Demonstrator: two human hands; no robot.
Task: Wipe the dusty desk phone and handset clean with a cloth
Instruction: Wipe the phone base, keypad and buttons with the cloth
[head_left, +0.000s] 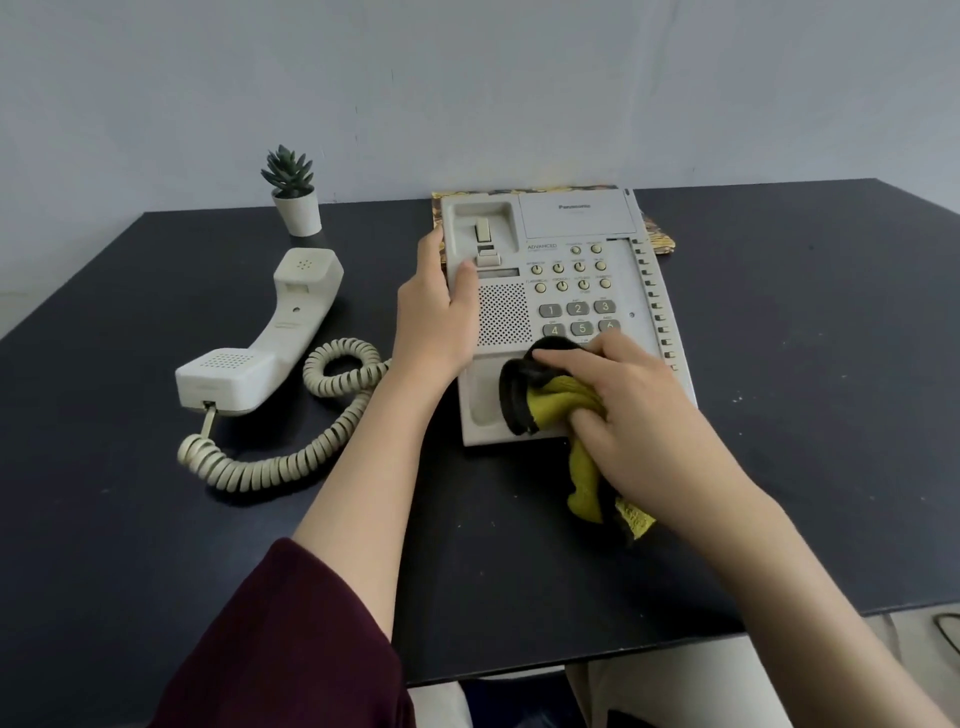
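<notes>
A beige desk phone (597, 228) with grey number keys stands on the dark desk (805, 364). My left hand (436, 312) grips its left edge, thumb on top beside the hook switch. My right hand (623, 415) holds a bunched yellow and black cloth (550, 400) and presses it onto the phone's lower front, by the empty lower handset cradle; it hides the lower keys. The beige handset (265, 338) lies face up on the desk to the left, joined by a coiled cord (291, 457) that runs toward the phone.
A small potted succulent (293, 195) stands at the back left by the wall. A yellow patterned book or mat (657, 236) lies under the phone's far end. The desk's front edge (571, 660) is near my body.
</notes>
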